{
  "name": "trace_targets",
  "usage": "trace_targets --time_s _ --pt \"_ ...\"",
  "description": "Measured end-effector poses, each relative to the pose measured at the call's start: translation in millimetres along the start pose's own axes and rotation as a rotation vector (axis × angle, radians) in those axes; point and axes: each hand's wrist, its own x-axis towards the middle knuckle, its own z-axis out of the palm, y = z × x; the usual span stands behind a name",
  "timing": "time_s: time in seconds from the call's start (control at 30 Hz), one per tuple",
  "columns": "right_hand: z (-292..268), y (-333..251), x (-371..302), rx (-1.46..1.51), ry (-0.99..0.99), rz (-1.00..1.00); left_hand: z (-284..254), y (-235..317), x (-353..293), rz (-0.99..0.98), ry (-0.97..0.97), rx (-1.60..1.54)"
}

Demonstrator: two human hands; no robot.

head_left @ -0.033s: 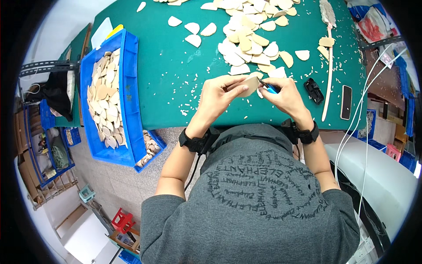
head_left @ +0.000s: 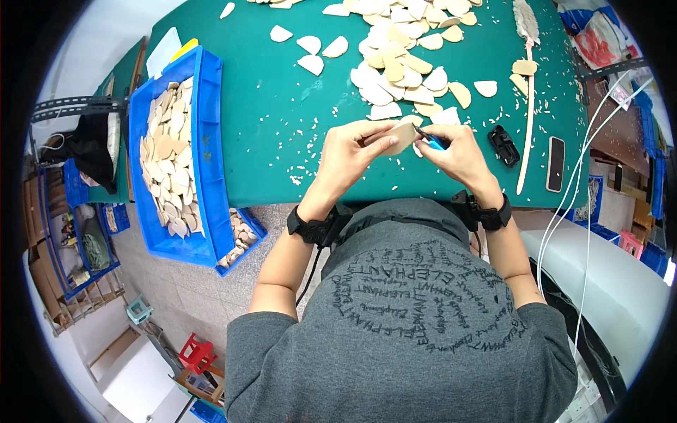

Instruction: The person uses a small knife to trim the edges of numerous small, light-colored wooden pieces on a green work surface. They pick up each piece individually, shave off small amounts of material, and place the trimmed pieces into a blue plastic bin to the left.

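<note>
My left hand (head_left: 347, 156) pinches a flat, cream half-round piece (head_left: 404, 137) between thumb and fingers, above the table's near edge. Closed round a small blue-handled tool (head_left: 436, 143) is my right hand (head_left: 462, 151). The tool's dark tip meets the piece's right edge; most of its handle is hidden in my fingers, so I cannot tell its exact kind. Just beyond both hands lies a loose heap of similar half-round pieces (head_left: 395, 63). Small pale scraps (head_left: 300, 158) are scattered on the green tabletop (head_left: 261, 127) around them.
At the left stands a blue crate (head_left: 208, 148) of half-round pieces, with a smaller blue bin (head_left: 254, 224) below it. On the right lie a black holder-like object (head_left: 503, 146), a long-handled brush (head_left: 529, 106) and a phone (head_left: 556, 164). White cables (head_left: 582, 151) hang past the table's right edge.
</note>
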Motion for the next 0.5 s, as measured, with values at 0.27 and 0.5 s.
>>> trace_targets --time_s 0.27,0.5 --pt "0 -1 7 0.139 0.145 0.107 -39 -8 -14 -0.002 0.172 0.037" --pt "-22 29 -9 0.25 0.212 0.216 -228 -23 -48 0.198 1.187 0.912"
